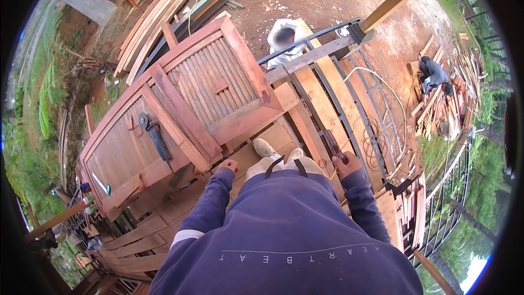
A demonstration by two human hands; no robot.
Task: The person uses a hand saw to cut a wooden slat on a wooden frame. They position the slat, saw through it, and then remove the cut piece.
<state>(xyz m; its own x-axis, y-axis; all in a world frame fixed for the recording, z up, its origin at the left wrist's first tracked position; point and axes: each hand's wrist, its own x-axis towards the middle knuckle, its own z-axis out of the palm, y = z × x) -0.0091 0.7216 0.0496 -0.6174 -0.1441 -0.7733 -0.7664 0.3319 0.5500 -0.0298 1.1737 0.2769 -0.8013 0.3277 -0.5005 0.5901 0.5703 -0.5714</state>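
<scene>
I look straight down over my dark blue sweatshirt and my light shoes, which stand on wooden planks. My left hand (228, 165) is a closed fist with nothing visible in it, hanging just in front of the lower corner of a large reddish slatted wooden panel (210, 84). My right hand (346, 164) is closed around a slim dark tool (333, 145) with a yellow strap, held over a long plank (322, 104). An angle grinder (155, 135) lies on the panel to my left.
Dark metal rails (349, 114) run between the planks, with a white cable coiled beside them. A person in white (285, 39) stands below ahead, another crouches by a wood pile (436, 106) at right. Stacked boards (158, 11) lie at the far left.
</scene>
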